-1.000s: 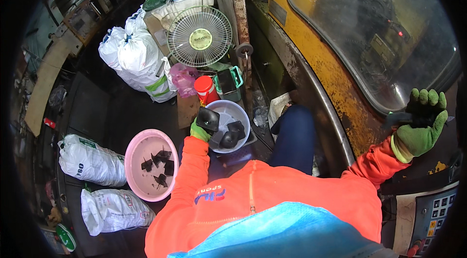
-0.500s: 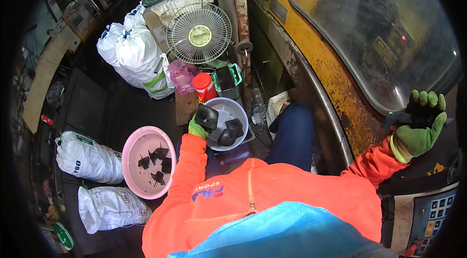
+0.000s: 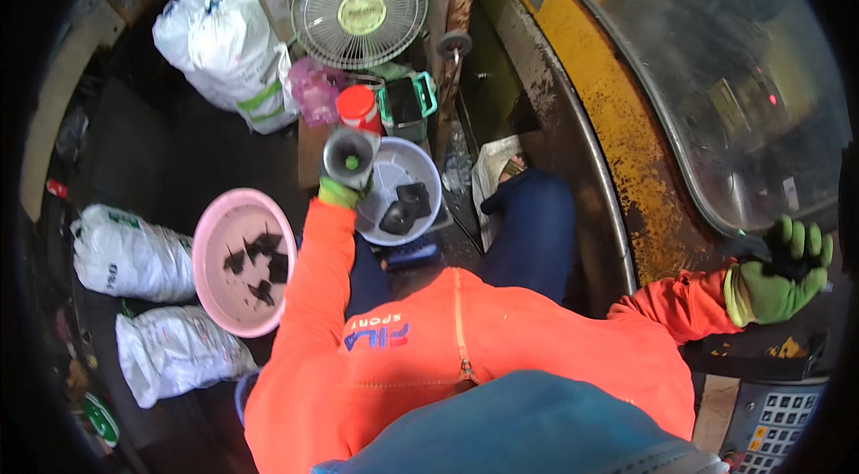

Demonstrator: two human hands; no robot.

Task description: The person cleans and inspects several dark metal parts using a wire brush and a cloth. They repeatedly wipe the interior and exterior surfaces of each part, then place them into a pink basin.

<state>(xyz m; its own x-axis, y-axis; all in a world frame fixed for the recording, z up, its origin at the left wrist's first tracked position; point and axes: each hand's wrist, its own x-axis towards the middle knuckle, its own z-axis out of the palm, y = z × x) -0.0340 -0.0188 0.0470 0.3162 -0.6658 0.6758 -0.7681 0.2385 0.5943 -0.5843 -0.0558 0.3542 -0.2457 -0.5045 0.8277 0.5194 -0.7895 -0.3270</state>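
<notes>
My left hand (image 3: 339,194), in a green glove, grips a dark, cup-shaped plastic part (image 3: 335,152) by its lower edge. The part's wide round mouth faces up, and a bit of green shows at its centre. It is held at the left rim of a pale lilac basin (image 3: 429,172). Inside that basin lie black moulded parts (image 3: 400,216) of a similar sort. Far to the right, my gloved right hand (image 3: 777,288) has its fingers curled around a dark handle (image 3: 750,247) at the lower edge of the machine's window; the palm area is too dark to see well.
A pink basin (image 3: 204,275) with black finned pieces stands left. White sacks (image 3: 134,255) lie beyond it. A fan (image 3: 358,13), a red-lidded container (image 3: 358,107) and a green-handled box (image 3: 404,112) stand ahead. The yellow machine (image 3: 617,107) and a button panel (image 3: 777,425) are on the right.
My left hand has turned the cup-shaped part, so its round mouth now shows instead of its black outer face. My right hand keeps its place by the window. The whole view has shifted slightly.
</notes>
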